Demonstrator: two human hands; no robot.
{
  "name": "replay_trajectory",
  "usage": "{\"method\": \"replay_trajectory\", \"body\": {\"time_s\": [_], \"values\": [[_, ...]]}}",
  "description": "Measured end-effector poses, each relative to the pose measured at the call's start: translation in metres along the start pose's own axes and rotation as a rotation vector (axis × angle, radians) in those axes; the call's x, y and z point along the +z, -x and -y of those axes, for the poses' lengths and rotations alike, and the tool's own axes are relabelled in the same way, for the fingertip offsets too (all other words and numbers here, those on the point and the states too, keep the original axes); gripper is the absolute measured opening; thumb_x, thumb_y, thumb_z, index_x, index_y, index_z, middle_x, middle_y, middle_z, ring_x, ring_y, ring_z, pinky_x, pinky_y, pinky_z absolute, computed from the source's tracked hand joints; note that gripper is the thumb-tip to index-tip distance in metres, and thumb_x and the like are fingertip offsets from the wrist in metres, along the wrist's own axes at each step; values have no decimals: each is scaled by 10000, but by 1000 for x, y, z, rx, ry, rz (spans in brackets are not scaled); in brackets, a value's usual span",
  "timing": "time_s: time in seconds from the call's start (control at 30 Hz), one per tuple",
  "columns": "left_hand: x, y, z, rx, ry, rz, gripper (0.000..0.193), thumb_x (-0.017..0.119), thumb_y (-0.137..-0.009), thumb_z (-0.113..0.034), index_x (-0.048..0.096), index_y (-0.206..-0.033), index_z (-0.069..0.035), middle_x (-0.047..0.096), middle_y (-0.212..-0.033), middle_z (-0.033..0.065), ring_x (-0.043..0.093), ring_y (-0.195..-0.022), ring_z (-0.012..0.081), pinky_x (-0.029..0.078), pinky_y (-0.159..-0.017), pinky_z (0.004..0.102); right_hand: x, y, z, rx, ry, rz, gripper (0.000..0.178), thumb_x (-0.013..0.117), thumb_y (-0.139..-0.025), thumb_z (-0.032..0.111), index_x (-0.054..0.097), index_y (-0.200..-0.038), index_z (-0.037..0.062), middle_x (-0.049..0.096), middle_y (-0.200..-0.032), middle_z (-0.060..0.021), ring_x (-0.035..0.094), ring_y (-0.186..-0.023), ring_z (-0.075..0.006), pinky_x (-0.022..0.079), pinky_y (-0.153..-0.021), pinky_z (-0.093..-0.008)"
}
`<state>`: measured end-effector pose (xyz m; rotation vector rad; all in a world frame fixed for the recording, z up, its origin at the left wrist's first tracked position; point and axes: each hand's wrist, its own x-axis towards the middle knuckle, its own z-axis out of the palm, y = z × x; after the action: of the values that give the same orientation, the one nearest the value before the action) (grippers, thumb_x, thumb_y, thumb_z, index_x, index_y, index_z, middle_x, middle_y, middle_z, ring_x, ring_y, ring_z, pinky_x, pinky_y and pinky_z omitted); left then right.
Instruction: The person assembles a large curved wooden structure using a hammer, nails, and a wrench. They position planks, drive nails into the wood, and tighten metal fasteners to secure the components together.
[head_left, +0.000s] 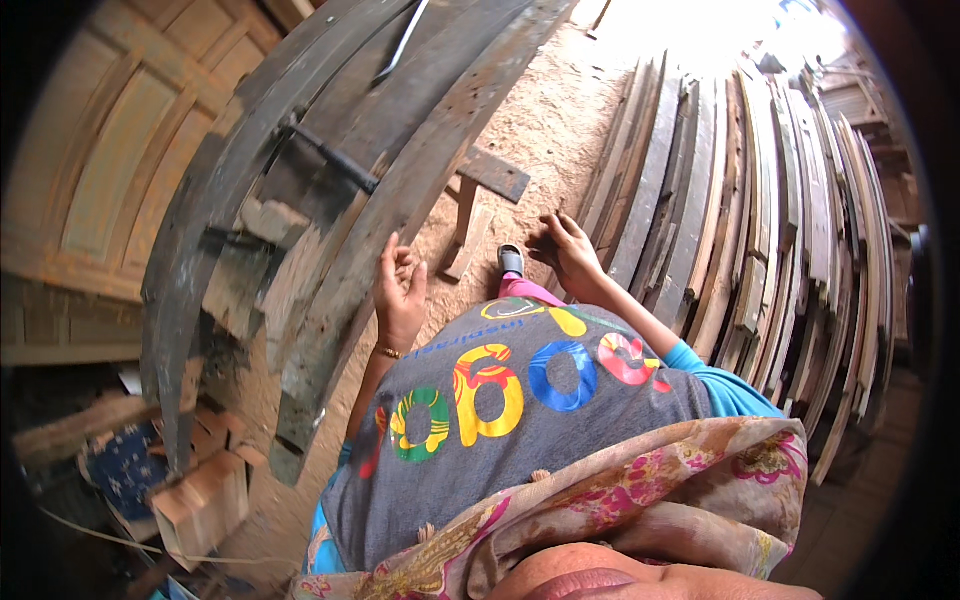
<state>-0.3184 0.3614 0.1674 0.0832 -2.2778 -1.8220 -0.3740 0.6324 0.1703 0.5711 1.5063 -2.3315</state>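
Observation:
My left hand point(400, 290) is raised beside the near edge of a long, worn wooden bench point(420, 150), palm turned inward. Its fingers are loosely bent and apart, with nothing visible in them. My right hand point(577, 258) hovers farther right, between the bench and a stack of planks; its fingers are half curled and apart. A tiny dark speck shows by its fingertips, too small to make out. On the bench lies a dark cylindrical bar point(340, 162), its kind unclear. Beyond it rests a thin pale metal rod point(403, 40). A rough wood block point(275, 222) sits in the bench's gap.
Long planks point(720, 200) are stacked along the right. A wooden support point(490, 175) juts from the bench over the sawdust-covered floor point(545, 120). Panelled wooden doors point(120, 150) stand at left. A cardboard box point(203, 510) lies lower left. My shoe point(511, 261) is between my hands.

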Motion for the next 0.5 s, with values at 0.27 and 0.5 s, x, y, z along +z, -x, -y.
{"method": "replay_trajectory", "body": {"time_s": [0.27,0.5], "values": [[17,-18,-16,19,-54,-17,411,593,-867,-64,472,-1255,-5,553,-1017,85,540,-894,150,466,-754,271,-62,-24,2,-7,-63,-216,233,471,-965,248,489,-1068,40,621,-864,-84,626,-746,-189,534,-632,-334],[134,-140,-53,234,-551,-125,458,632,-802,-52,480,-1232,-9,520,-1112,166,514,-1042,303,411,-908,395,-134,-177,100,155,133,-119,193,531,-933,239,551,-1024,70,544,-796,-16,516,-642,-111,436,-557,-249]]}}
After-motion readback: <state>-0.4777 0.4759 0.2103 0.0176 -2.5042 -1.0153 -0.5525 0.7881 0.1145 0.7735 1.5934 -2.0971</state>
